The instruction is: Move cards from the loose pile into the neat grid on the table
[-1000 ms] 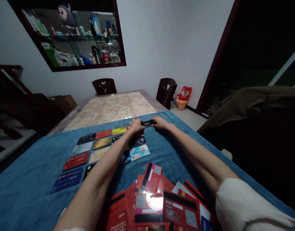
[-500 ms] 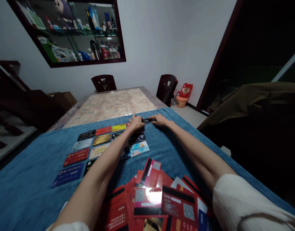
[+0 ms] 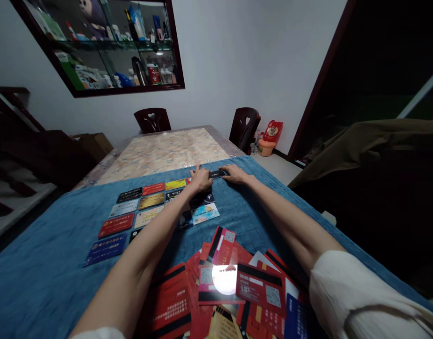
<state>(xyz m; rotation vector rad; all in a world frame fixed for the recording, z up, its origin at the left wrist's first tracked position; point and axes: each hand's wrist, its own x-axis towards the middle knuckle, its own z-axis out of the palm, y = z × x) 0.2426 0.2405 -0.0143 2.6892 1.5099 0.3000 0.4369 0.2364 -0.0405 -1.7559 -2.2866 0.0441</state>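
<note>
At the far edge of the blue cloth (image 3: 61, 235), a black card (image 3: 216, 174) lies flat between my two hands. My left hand (image 3: 201, 180) is at its left end, fingers bent, with one finger sticking up. My right hand (image 3: 234, 174) has its curled fingers on the card's right end. Rows of cards lie to the left, among them a dark blue card (image 3: 106, 249), a gold card (image 3: 151, 201), a yellow card (image 3: 175, 184) and a colourful light card (image 3: 205, 213). My left forearm hides some of them. Nearer me is a loose pile of mostly red cards (image 3: 260, 287).
Past the cloth, the marble-patterned tabletop (image 3: 167, 148) continues. Two dark chairs stand behind it, one at the back left (image 3: 152, 121) and one at the right (image 3: 243, 128). A brown cloth (image 3: 371, 141) is draped at the right.
My view has tipped down slightly, so the scene sits higher. Both hands stay at the black card's ends; a finger of my left hand has lifted and straightened.
</note>
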